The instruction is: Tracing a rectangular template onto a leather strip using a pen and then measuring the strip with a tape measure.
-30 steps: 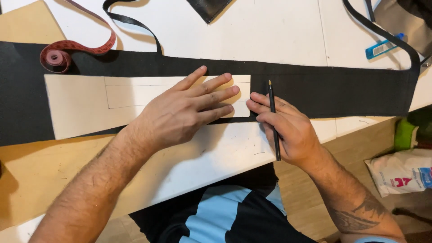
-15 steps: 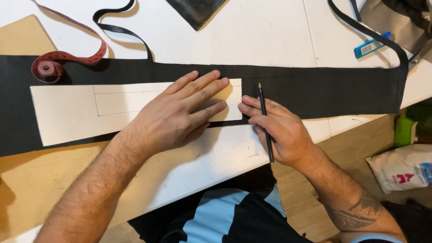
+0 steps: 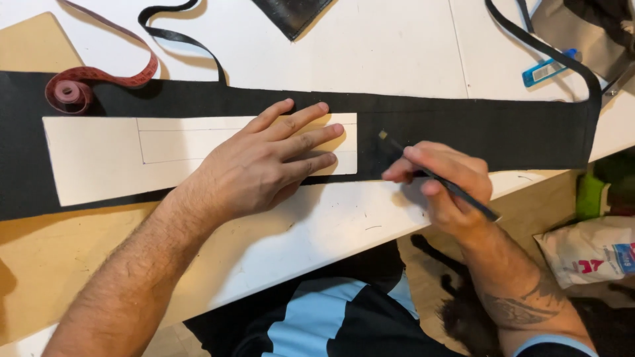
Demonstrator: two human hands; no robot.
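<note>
Left hand: the left hand point(image 3: 264, 165) lies flat, palm down, fingers spread and straight, pressing on the right end of the pale card template point(image 3: 132, 155); it grips nothing.
Right hand: the right hand point(image 3: 444, 180) is closed around a dark pencil point(image 3: 442, 180), held between thumb and fingers; the pencil's tip points up and to the left and sits on the black fabric just right of the template's short right edge.
Card template: a long pale rectangle lying lengthwise on the black fabric strip point(image 3: 476, 129), with thin ruled lines drawn on its middle part; its right end is under the left hand's fingers.
Black fabric strip: a wide dark band running across the desk point(image 3: 370, 53) from the left edge of the view to the right, where its end reaches the desk's corner.
Tape measure: a red tape measure point(image 3: 69, 89), partly coiled, rests on the upper left of the fabric, its loose tail curving away over the desk.
Black strap: a narrow black strap point(image 3: 178, 36) loops on the white desk above the fabric.
Blue tool: a small blue object point(image 3: 546, 67) lies at the upper right, near another black strap.
Bag: a white printed bag point(image 3: 592, 250) sits below the desk on the right.
</note>
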